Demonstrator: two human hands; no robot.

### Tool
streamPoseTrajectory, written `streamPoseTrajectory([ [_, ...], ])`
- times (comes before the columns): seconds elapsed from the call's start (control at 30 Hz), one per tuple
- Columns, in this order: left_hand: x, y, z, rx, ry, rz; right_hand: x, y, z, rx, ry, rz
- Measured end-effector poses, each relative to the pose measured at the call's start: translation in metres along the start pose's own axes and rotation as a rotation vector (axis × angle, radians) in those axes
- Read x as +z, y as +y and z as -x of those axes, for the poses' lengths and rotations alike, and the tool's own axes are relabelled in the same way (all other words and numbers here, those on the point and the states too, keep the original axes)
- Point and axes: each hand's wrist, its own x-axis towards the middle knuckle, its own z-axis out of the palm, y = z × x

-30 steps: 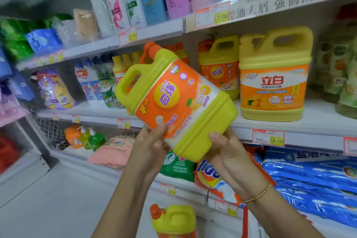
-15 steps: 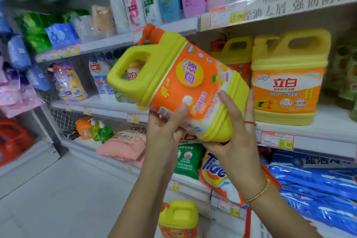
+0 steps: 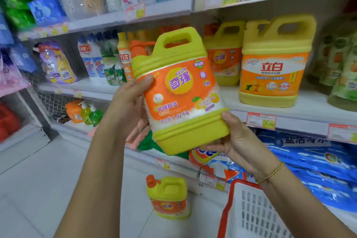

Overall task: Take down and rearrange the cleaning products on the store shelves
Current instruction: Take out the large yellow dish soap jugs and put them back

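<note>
Two sets of fingers: we are curling them round a yellow plastic handled detergent jug with an orange label (image 3: 181, 98).
Left hand (image 3: 127, 110): we are gripping its side, thumb on the label.
Right hand (image 3: 239, 141): we are cupping its base.
Jug: we are holding it nearly upright before the white middle shelf (image 3: 309, 114).
Floor: a matching yellow jug (image 3: 168, 199) is standing beside a white plastic basket with a red rim (image 3: 251, 212).

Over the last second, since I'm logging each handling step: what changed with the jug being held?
The held jug swung from lying tilted, cap up-left, to nearly upright, label facing the camera. The left hand slid up its side; the right hand dropped to cup the bottom corner. Both kept hold. The floor jug and shelf jugs stayed put.
</note>
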Motion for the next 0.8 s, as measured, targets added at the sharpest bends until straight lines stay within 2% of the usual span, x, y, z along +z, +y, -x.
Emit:
streamPoseTrajectory([
  [0.13,-0.023,-0.004,-0.007,-0.200,0.069,-0.083,0.002,-0.007,0.002,0.148,0.066,0.103],
  [0.3,-0.040,-0.021,-0.006,-0.379,0.164,-0.063,-0.004,0.005,-0.004,0.326,0.085,0.124],
  [0.4,-0.047,-0.022,-0.004,-0.393,0.136,-0.117,-0.010,0.019,-0.007,0.368,0.104,0.091],
  [0.53,-0.047,-0.011,-0.007,-0.288,0.014,-0.286,-0.019,0.037,-0.009,0.369,0.051,0.054],
  [0.6,-0.048,-0.011,-0.006,-0.214,-0.025,-0.368,-0.024,0.043,-0.010,0.399,-0.045,0.203],
  [0.67,-0.050,-0.017,0.001,-0.183,-0.043,-0.444,-0.033,0.052,-0.013,0.452,-0.104,0.463],
  [0.73,-0.055,-0.028,0.013,-0.178,-0.087,-0.511,-0.042,0.059,-0.017,0.426,-0.056,0.736],
  [0.8,-0.063,-0.048,0.030,-0.206,-0.131,-0.576,-0.047,0.063,-0.023,0.300,0.046,0.819],
])
